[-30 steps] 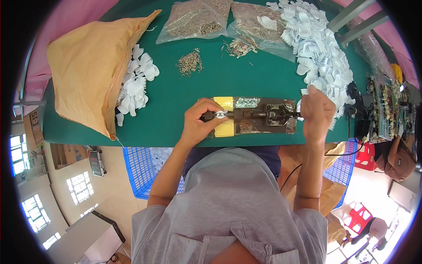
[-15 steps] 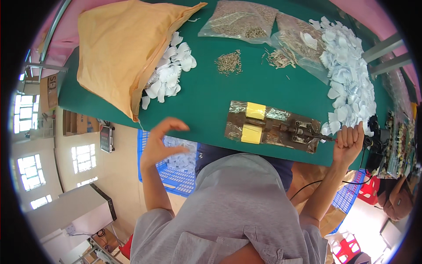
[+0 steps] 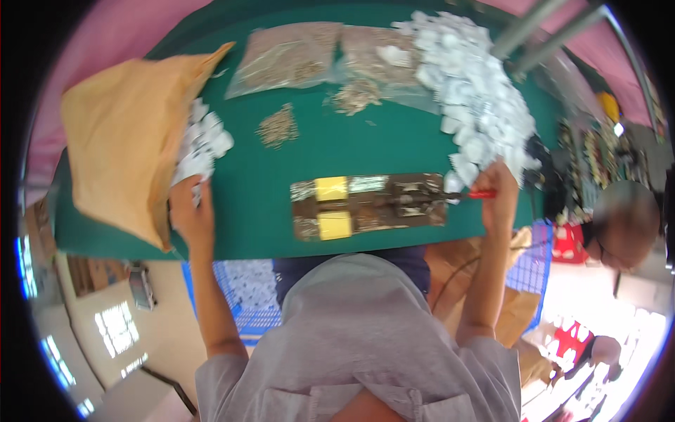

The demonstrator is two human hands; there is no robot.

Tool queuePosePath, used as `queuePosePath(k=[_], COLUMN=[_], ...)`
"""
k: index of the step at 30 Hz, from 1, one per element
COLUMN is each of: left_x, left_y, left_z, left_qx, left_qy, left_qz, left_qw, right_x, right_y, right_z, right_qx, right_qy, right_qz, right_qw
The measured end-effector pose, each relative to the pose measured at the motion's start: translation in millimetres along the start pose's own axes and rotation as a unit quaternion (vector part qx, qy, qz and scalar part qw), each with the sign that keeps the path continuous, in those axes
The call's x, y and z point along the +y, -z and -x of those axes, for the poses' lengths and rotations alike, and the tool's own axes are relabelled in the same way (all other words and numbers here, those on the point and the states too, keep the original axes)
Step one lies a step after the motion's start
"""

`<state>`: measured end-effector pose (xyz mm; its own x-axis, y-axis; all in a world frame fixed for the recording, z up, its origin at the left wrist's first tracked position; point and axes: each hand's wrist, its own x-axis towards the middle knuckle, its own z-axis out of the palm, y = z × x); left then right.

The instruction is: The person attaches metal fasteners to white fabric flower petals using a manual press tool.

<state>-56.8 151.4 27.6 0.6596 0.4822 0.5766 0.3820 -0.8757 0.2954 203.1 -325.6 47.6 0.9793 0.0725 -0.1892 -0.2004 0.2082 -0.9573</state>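
My left hand [image 3: 193, 212] is at the edge of a small pile of white toothed plastic pieces [image 3: 208, 138], beside the mouth of a brown paper sack [image 3: 126, 133]. Its fingers are bent together, with a bit of white between them; motion blurs this. My right hand [image 3: 500, 193] is closed on the red handle [image 3: 482, 194] of a lever clamp [image 3: 416, 197]. This clamp is mounted on a dark, tape-wrapped base plate [image 3: 369, 224] with two yellow pads [image 3: 335, 225]. A large heap of white pieces [image 3: 474, 98] lies just beyond my right hand.
Two clear bags of small brownish pieces [image 3: 285, 56] lie at the back, with small loose piles [image 3: 278, 126] in front. Below the green table [image 3: 246, 204] stands a blue basket [image 3: 256, 320] of white pieces. Metal bars [image 3: 555, 39] cross the far right. Other people [image 3: 628, 224] are at right.
My left hand has moved from above the basket to the pile by the sack, its fingers closing. My right hand remains at the clamp handle, whose red grip now shows. The view has shifted.
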Motion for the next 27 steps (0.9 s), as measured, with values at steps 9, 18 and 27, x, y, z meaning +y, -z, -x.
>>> queuePosePath(k=[9,18,27], left_x=[133.9,164.5,161.7], left_y=[27.3,-20.2,-27.2], left_z=[27.1,49.7,55.7], left_qx=[-0.296,-0.136,-0.086], left_qy=[-0.007,-0.129,-0.153], left_qz=[0.415,0.224,0.186], left_qw=[0.860,0.956,0.967], right_x=[2.3,-7.5,35.7], right_y=[-16.0,-75.4,-156.9], right_z=[-64.2,-57.2,33.0], right_qx=[-0.063,-0.185,-0.427], right_qy=[0.391,0.450,0.342], right_qz=[0.534,0.449,0.393], right_qw=[0.747,0.749,0.739])
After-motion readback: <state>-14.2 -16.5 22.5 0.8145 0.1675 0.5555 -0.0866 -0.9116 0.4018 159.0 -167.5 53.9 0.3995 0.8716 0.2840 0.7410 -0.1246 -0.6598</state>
